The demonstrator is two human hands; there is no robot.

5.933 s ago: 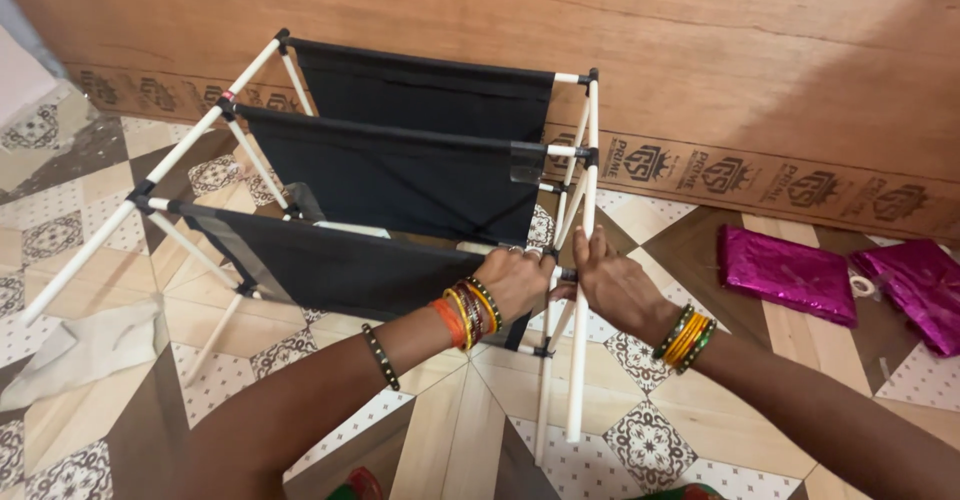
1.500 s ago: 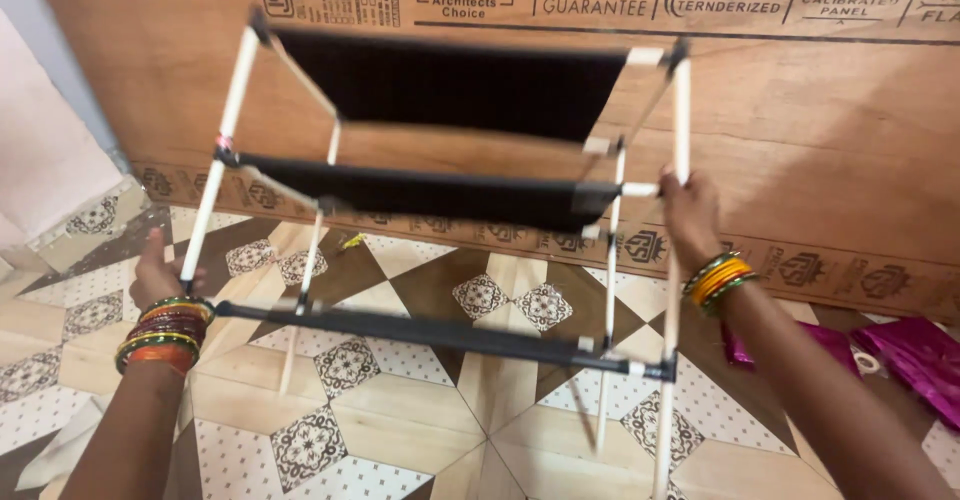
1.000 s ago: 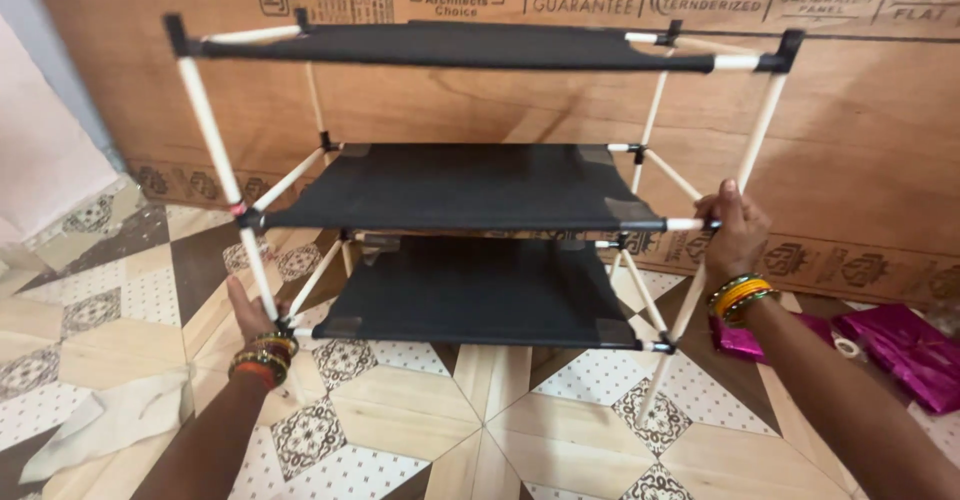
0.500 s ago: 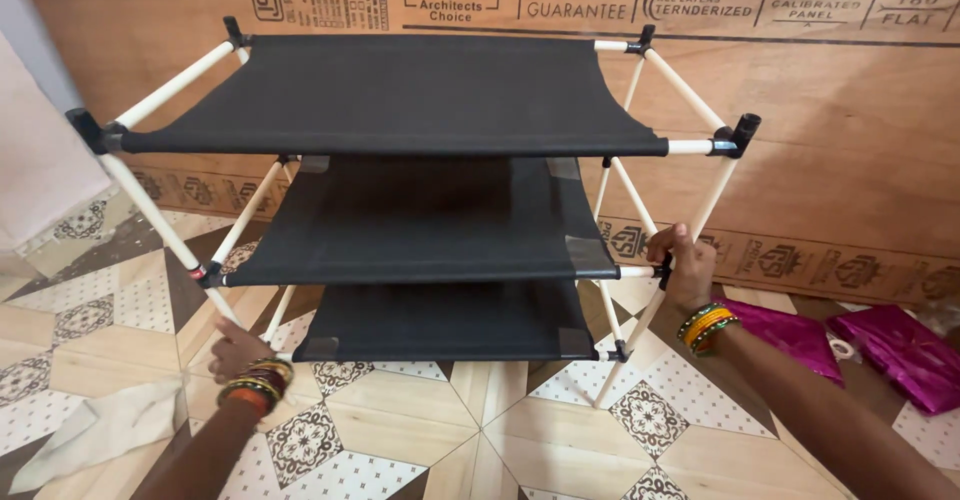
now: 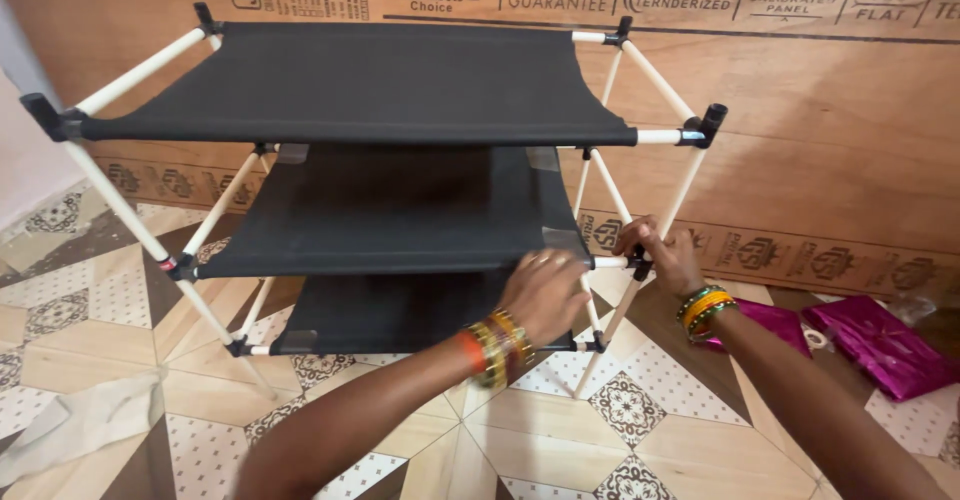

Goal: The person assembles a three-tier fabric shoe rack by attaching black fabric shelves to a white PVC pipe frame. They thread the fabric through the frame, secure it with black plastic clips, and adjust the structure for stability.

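A three-tier rack (image 5: 380, 110) of white tubes, black corner joints and black fabric shelves stands upright on the patterned tile floor. My right hand (image 5: 662, 257), with orange and green bangles on the wrist, grips the black joint at the front right of the middle tier. My left hand (image 5: 545, 292), also bangled, reaches in from below. Its curled fingers rest on the front edge of the middle shelf (image 5: 390, 225), just left of that joint. The bottom shelf (image 5: 370, 315) is partly hidden behind my left hand.
A large plywood board (image 5: 820, 150) leans behind the rack. Two shiny magenta packets (image 5: 885, 345) lie on the floor to the right. A pale cloth (image 5: 85, 420) lies on the floor at the lower left.
My left hand has left the rack's lower left leg and crossed to the middle shelf's front right. My right hand stays on the right joint. The rack looks nearer.
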